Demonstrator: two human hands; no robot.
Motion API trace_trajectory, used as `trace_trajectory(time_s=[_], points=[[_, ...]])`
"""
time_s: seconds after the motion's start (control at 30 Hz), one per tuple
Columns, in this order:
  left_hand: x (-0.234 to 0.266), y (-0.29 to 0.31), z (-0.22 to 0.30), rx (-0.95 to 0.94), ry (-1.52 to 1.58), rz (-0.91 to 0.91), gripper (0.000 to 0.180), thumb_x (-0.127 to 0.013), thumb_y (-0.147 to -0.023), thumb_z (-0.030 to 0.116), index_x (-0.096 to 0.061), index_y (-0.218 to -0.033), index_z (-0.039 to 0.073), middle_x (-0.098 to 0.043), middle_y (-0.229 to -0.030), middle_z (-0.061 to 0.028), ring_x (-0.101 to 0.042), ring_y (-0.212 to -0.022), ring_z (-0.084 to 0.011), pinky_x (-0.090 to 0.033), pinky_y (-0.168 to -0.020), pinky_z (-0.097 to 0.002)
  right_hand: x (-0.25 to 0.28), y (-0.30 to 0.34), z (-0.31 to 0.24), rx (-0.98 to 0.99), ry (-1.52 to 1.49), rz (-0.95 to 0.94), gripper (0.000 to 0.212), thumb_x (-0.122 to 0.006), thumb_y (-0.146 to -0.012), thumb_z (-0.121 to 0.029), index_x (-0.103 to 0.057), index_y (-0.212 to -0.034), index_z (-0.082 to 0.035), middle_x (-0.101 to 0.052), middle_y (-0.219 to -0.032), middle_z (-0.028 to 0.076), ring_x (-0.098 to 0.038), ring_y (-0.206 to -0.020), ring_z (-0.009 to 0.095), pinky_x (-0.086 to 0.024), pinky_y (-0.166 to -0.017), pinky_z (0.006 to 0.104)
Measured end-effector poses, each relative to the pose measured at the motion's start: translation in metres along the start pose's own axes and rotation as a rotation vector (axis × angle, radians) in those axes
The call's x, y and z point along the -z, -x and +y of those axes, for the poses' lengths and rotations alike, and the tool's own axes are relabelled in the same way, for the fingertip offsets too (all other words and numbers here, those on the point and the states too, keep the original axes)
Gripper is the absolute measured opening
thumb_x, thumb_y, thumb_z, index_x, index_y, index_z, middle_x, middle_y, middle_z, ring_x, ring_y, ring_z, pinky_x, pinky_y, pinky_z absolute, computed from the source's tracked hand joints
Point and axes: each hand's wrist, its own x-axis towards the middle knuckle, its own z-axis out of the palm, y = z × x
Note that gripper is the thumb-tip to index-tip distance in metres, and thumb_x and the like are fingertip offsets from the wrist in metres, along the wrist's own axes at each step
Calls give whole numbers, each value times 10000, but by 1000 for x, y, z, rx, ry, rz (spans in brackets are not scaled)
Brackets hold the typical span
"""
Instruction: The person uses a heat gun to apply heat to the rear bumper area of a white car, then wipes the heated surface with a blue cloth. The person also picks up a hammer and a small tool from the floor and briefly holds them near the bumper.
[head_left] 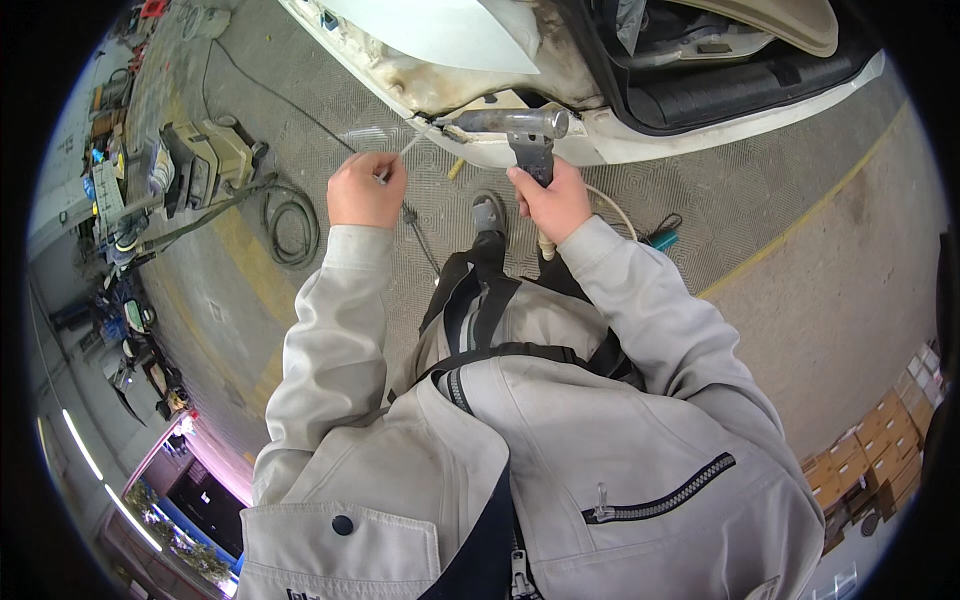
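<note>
My right hand (556,203) is wrapped round the dark handle of a pistol-grip tool with a long grey metal barrel (490,121). The barrel points left, its narrow tip close to the damaged lower edge of a white car body (590,140). A pale hose (612,208) shows behind that hand. My left hand (366,190) is closed, pinching a thin pale strip (415,140) that slants up toward the tool's tip. Whether the strip touches the tip or the car I cannot tell.
A dark cable (290,103) crosses the patterned floor on the left. Beyond it lie a coiled hose (290,228) and a beige wheeled machine (215,160). A teal object (662,239) is on the floor to the right. Cardboard boxes (880,440) are stacked at the far right.
</note>
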Motion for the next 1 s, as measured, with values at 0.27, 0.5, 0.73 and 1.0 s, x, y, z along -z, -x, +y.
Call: trace_trajectory(time_s=[0.27,0.5,0.73,1.0], points=[[0,1,-2,0,13,10,104,-778,-830,125,-795,-890,42,-749,-855,-136,-728,-781,-318,-584,-747,-396,-2,3,-1,14,-61,15,190,-736,-989,-164,-635,-950,-8,-640,-692,20,-588,-547,109,-487,-515,299],[3,-1,-5,14,28,0,96,-778,-826,114,-794,-886,41,-748,-857,-137,-728,-772,-320,-584,-739,-399,14,21,2,-35,-143,-5,195,-721,-999,-156,-631,-900,-14,-651,-705,27,-599,-554,104,-494,-512,286],[-4,-1,-6,-19,-1,20,97,-785,-824,114,-793,-882,36,-744,-846,-136,-726,-762,-322,-581,-724,-396,10,7,4,-55,-189,-16,191,-717,-1004,-162,-626,-921,-16,-635,-713,26,-587,-560,110,-489,-516,288],[-7,-4,-6,-47,-18,18,102,-795,-820,123,-798,-884,43,-741,-835,-131,-725,-757,-318,-581,-721,-397,-2,6,-6,-42,-126,16,191,-725,-994,-158,-629,-928,-7,-639,-711,17,-590,-560,94,-485,-502,279]])
